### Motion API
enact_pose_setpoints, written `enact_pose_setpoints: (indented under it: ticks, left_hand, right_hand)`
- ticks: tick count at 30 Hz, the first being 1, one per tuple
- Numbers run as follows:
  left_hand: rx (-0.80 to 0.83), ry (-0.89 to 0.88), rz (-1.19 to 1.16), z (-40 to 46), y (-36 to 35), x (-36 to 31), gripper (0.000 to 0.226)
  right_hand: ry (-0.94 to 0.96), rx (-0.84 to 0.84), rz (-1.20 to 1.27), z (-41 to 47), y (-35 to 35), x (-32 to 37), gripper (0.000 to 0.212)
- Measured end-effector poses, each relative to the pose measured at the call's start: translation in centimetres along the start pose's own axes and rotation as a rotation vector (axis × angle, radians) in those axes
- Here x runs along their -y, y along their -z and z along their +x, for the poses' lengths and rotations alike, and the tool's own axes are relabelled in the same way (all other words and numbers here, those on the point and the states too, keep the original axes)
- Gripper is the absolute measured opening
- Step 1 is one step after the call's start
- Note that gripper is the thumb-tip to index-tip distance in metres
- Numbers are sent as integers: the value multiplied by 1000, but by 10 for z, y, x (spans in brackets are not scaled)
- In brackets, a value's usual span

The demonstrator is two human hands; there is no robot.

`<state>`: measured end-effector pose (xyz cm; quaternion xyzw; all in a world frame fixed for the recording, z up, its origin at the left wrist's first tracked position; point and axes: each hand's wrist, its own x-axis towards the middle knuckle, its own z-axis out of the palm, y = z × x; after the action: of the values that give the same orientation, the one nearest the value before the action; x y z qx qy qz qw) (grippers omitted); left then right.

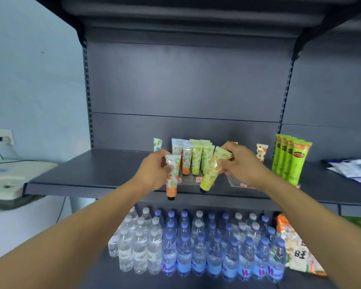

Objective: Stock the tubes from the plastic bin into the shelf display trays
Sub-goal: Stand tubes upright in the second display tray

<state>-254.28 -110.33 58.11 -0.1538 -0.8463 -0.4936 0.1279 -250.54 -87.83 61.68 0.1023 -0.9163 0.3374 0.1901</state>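
1. Reaching toward the dark grey shelf (96,174), both bare arms stretch forward from the bottom of the view.
2. The left hand (154,171) has its grip closed round an orange-patterned tube (171,176), thumb across the front; the tube hangs nearly upright, cap down, its dark cap just below the shelf's front edge.
3. The right hand (237,163) pinches a yellow-green tube (212,171) near its crimped top end; this grip too is closed on the tube, which tilts with its cap down and to the left, over the shelf's front lip.
4. Behind the two held tubes, clear display trays (234,183) sit on the shelf near its front, with small red labels on their fronts.
5. One tray holds a row of orange-printed tubes (184,161) standing cap down; just beside them to the right stands a row of green-printed tubes (201,161).
6. A single tube with blue print (157,144) stands behind at the left, and a tube with red print (262,152) stands at the right.
7. Tall bright green packets (290,161) stand in a row further right on the same shelf; white papers (350,170) lie beyond them.
8. Water bottles (196,245) with white and blue caps fill the lower shelf, with a printed snack bag (296,245) at their right.
9. A wall socket (4,137) with a plug shows on the left wall, above a cream plastic lid (10,176).
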Motion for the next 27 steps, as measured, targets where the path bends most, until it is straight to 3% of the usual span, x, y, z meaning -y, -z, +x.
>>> enact_pose_setpoints:
  ticks: [3,13,20,27]
  left_hand:
    - [-24,7,-8,26,0,-4,12]
    - [5,-19,28,95,-18,10,15]
    - [31,-23,40,108,-25,25,24]
    - [46,-14,22,105,-22,32,19]
  right_hand:
    - [-9,2,-10,22,1,-5,22]
    - [-50,-45,0,63,-10,-24,10]
    - [-115,-93,-32,72,-7,-45,9]
    - [-145,-111,-33,76,-6,-51,8]
